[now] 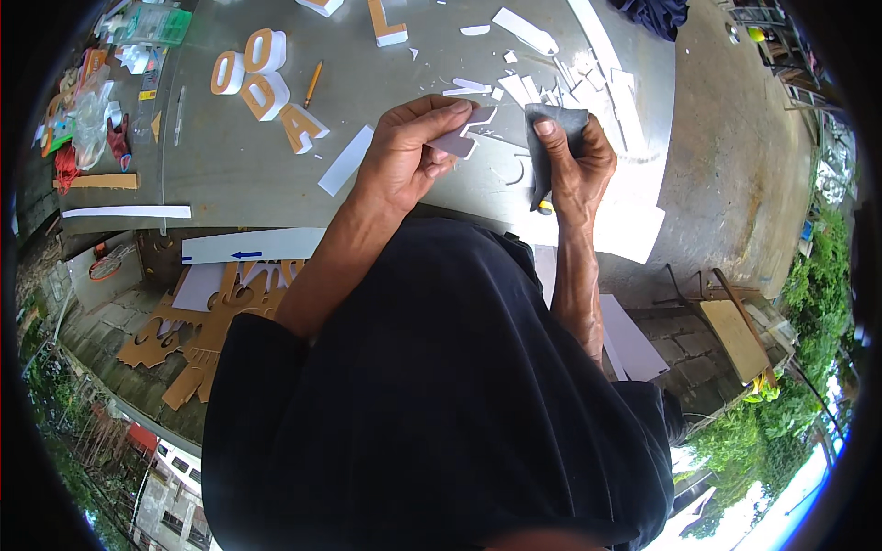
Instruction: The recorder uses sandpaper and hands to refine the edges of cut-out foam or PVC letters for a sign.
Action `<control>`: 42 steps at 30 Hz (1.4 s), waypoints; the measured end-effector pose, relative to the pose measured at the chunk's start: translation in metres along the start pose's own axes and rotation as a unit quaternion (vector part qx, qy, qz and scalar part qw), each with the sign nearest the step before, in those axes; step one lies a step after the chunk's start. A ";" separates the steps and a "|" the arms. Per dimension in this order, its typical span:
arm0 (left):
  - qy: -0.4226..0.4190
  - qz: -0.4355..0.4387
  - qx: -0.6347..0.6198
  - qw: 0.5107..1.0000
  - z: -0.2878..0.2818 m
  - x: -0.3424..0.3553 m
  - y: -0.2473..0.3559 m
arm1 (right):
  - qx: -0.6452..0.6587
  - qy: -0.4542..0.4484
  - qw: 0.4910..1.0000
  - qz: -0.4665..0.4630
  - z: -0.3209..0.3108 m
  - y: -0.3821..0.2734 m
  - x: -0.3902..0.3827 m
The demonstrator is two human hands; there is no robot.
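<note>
Between the thumb and fingers of my left hand (413,147) is a small cut-out piece (456,138), flat, notched, greyish in shade with pale edges; part of it is hidden by the fingers. My right hand (581,165) grips a bent dark grey sheet (542,151) that looks like sandpaper, thumb on its front face. The sheet is beside the cut-out piece, with a gap between them. Both are held up over the near edge of the grey table (276,193). White offcuts (579,87) lie scattered beyond my right hand.
Thick brown-faced letters (266,50) and a pencil (314,83) lie on the table's left half. Plastic bags (90,119) and small items crowd the far left. Under the table are brown cut-out sheets (220,321). A wooden board (735,335) stands at the right.
</note>
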State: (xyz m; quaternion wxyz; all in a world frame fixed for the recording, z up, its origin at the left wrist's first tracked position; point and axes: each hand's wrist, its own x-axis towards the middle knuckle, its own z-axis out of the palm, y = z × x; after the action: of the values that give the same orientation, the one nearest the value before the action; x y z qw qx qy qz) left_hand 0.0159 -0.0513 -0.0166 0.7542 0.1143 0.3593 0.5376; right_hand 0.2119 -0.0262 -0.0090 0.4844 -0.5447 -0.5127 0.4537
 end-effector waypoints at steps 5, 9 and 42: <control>0.032 0.042 0.047 0.997 0.005 0.000 -0.004 | -0.097 -0.062 0.992 -0.056 0.016 -0.031 -0.008; 0.013 0.084 0.076 0.993 0.009 -0.005 0.001 | -0.044 -0.033 0.997 -0.057 0.014 -0.015 0.003; 0.025 0.108 0.111 0.988 0.007 -0.007 -0.002 | 0.004 0.009 0.999 -0.032 -0.006 0.001 0.008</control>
State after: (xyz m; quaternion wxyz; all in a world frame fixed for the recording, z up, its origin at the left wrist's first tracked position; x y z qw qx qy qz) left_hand 0.0213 -0.0567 -0.0099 0.6653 0.2215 0.4209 0.5754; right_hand 0.2183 -0.0184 -0.0096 0.5058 -0.5301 -0.5236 0.4347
